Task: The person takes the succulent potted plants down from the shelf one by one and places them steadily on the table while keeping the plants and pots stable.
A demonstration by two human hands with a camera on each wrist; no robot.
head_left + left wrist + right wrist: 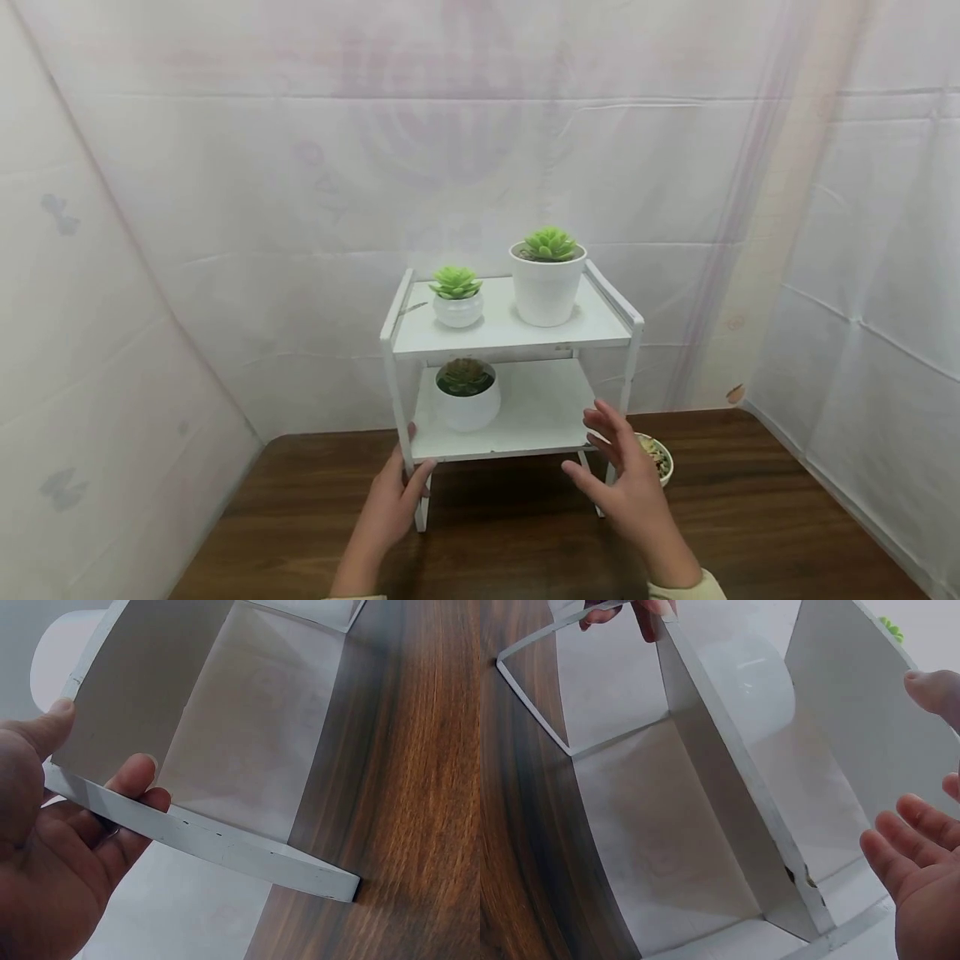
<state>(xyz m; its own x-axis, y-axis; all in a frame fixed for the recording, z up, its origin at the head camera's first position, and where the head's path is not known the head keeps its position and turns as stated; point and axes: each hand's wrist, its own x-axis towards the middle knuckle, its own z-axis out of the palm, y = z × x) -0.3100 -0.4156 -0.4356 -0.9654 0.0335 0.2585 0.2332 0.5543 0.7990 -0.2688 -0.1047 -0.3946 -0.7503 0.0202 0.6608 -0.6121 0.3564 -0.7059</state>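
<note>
A white two-tier shelf stand point(543, 408) stands on the wooden table. My left hand point(386, 500) grips its left leg at the lower tier; in the left wrist view the thumb lies on that tier's edge and the fingers point(135, 776) curl round the leg. Beside the right leg, my right hand point(630, 487) is held up with spread fingers and nothing in them. On the top tier sit a small potted succulent point(458, 308) and a larger one in a tall white pot point(547, 287). The lower tier bears a dark succulent in a round white pot point(468, 408).
Behind my right hand, partly hidden, a small bowl-shaped pot with a pale plant point(663, 467) rests on the wooden table point(750, 500). White sheeting point(300, 208) hangs close behind the stand and at both sides.
</note>
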